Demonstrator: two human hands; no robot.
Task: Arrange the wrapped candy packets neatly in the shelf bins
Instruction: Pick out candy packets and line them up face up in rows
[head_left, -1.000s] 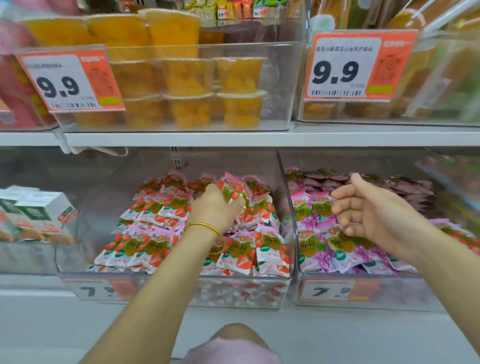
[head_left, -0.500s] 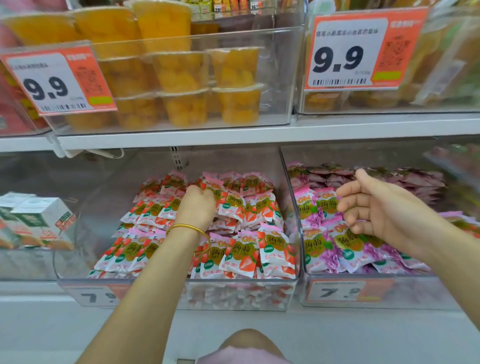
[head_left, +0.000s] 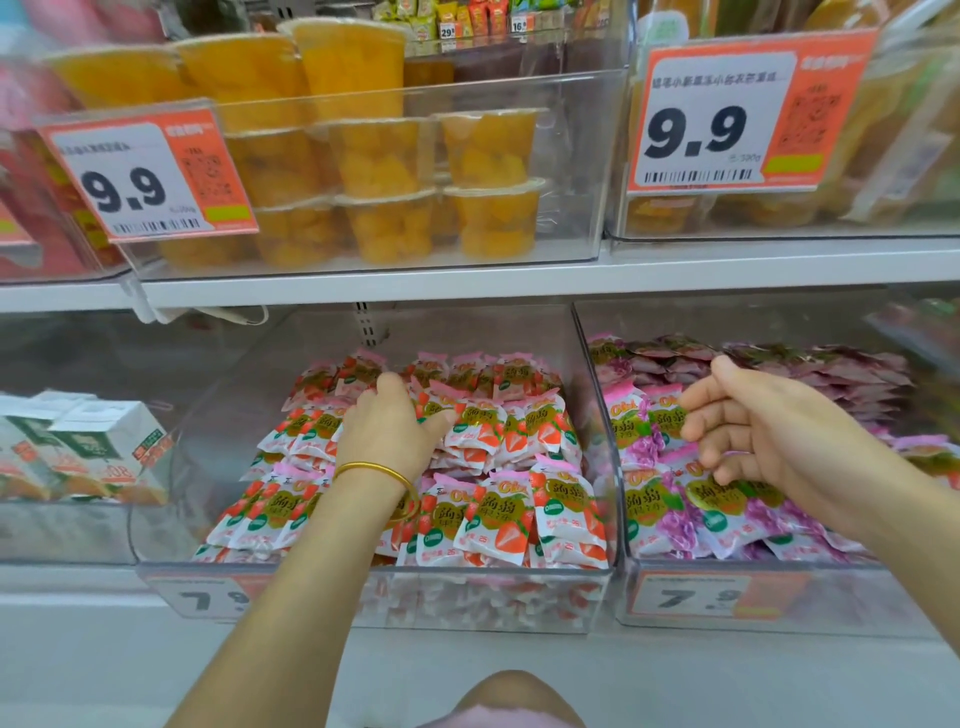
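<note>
Head view: L hand (head_left: 392, 431) is down in mid bin (head_left: 218, 415), knuckles up, fingers tucked among red pkts (head_left: 498, 512) toward the back rows. Its thumb lies against a pkt on its right. Fingertips are hidden, so can't tell if it pinches a pkt or just presses. R hand (head_left: 769, 436) hovers over purple pkts (head_left: 660, 514) in R bin (head_left: 857, 597), fingers loosely curled, nothing in it.

Red pkts: front row stands fairly upright, labels out; rows by L hand lean & overlap. Purple pkts: front ones slanted, back ones flat in a heap.

Step, prob: straightening the red rows mid-bin. To do it well:
- Work one row at a time, back to front.
- Nudge pkts upright w/ flat fingers rather than grabbing. Wrappers look slick & puffy, so likely to slip or tip neighbours.
- Labels to front, tops level.
- Watch the wrist & bracelet (head_left: 371, 470): they sit just over the front row & could flatten it.
- R hand could brace that row, or start squaring the slanted purple ones.
- Don't let colours cross the divider.
</note>
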